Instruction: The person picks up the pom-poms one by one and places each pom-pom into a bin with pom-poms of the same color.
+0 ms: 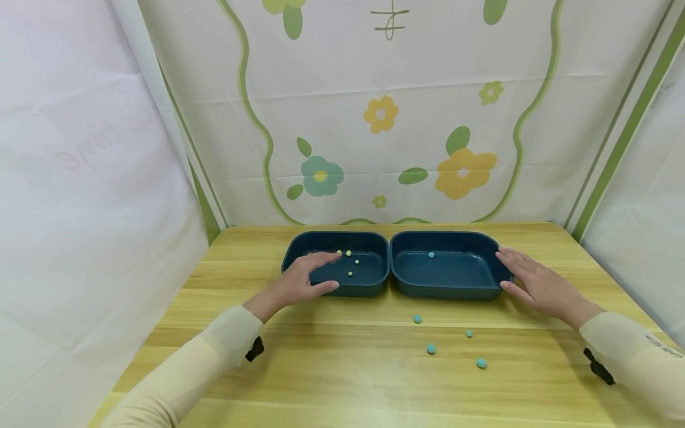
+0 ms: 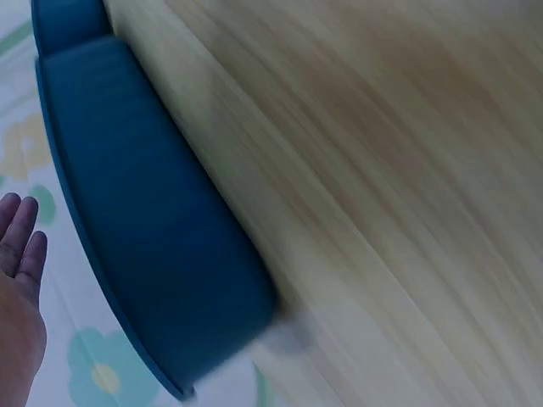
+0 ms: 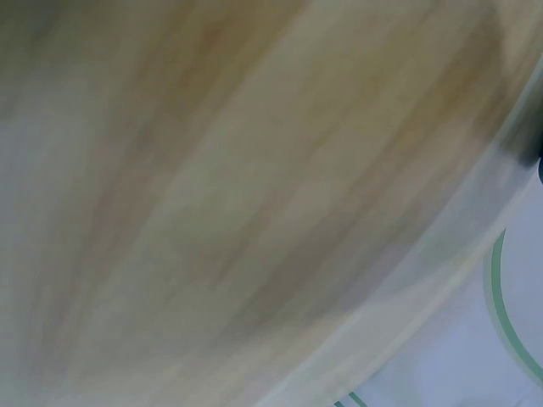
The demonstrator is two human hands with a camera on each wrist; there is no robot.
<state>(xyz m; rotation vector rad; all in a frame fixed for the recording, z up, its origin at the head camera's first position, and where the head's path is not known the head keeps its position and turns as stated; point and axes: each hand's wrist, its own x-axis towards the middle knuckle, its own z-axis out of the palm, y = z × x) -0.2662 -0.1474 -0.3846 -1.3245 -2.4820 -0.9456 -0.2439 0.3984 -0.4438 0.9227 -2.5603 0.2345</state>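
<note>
Two dark blue trays stand side by side. Over the front left of the left tray (image 1: 369,291), my left hand (image 1: 302,279) has its thumb and fingers spread apart, holding nothing. Several small yellow-green balls (image 1: 350,274) lie in that tray, partly behind the hand. In the left wrist view, the fingers of the left hand (image 2: 19,288) appear beside the tray wall (image 2: 161,220). The right tray (image 1: 449,292) contains one small blue ball (image 1: 431,255). My right hand (image 1: 540,285) is at that tray's right end, fingers extended by the rim; I cannot tell whether they touch it.
Several blue balls, one of them (image 1: 430,349) nearest the middle, lie loose on the wooden table (image 1: 332,368) in front of the right tray. A flowered cloth (image 1: 342,137) hangs behind the table, with white cloth sides at left and right. The right wrist view is blurred.
</note>
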